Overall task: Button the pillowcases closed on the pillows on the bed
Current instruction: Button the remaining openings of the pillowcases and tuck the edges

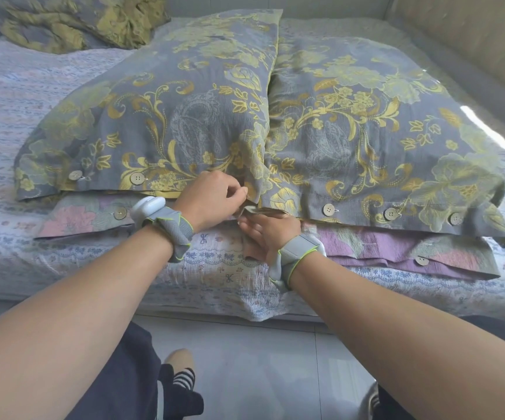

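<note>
Two pillows in grey cases with yellow flowers lie side by side on the bed, the left pillow (166, 116) and the right pillow (366, 128). Round beige buttons (137, 178) line the left case's near hem, and others (329, 210) line the right one's. My left hand (215, 197) pinches the near right corner of the left pillowcase from above. My right hand (268, 234) holds the under flap of that same corner from below. The button at that corner is hidden by my fingers. Two pink and purple pillows (396, 247) lie underneath, with buttons too.
The bed (215, 277) has a pale flowered sheet, and its near edge runs across the view. A crumpled quilt (75, 22) in the same grey and yellow fabric lies at the far left. A headboard or wall (469, 34) stands at the right. My legs and the tiled floor (260, 368) show below.
</note>
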A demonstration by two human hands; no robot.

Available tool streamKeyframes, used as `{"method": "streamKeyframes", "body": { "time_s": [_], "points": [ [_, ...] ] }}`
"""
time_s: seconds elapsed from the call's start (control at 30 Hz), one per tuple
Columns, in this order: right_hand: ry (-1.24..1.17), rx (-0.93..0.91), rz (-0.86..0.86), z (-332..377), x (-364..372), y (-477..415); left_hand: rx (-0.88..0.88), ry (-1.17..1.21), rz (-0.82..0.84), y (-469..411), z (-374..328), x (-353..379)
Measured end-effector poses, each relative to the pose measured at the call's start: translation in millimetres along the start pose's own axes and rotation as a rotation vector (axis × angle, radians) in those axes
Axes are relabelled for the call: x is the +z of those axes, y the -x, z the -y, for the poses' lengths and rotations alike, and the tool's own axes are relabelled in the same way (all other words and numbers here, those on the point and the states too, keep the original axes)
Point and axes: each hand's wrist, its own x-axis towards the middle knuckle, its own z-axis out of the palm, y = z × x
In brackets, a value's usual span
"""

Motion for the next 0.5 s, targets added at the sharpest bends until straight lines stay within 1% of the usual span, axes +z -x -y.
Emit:
{"method": "streamKeyframes", "body": {
  "time_s": [0.07,0.2,0.27,0.33,0.4,0.5],
  "points": [
    [0.031,0.02,-0.012,-1,0,0,-0.009,-0.019,0.008,0,0,1],
    [0.092,0.047,0.014,-5,1,3,-0.008,-0.225,-0.034,1,-1,7],
    [0.059,0.025,0.029,-6,3,4,0.002,-0.285,-0.051,0,-1,10],
    [0.009,-0.011,0.027,-6,5,3,0.031,-0.304,-0.077,1,-2,11],
    [-0.011,-0.011,0.017,-7,5,3,0.061,-0.295,-0.09,3,-3,12],
    [0.026,0.011,-0.007,-6,2,3,0.084,-0.28,-0.078,4,-3,13]
  ]
}}
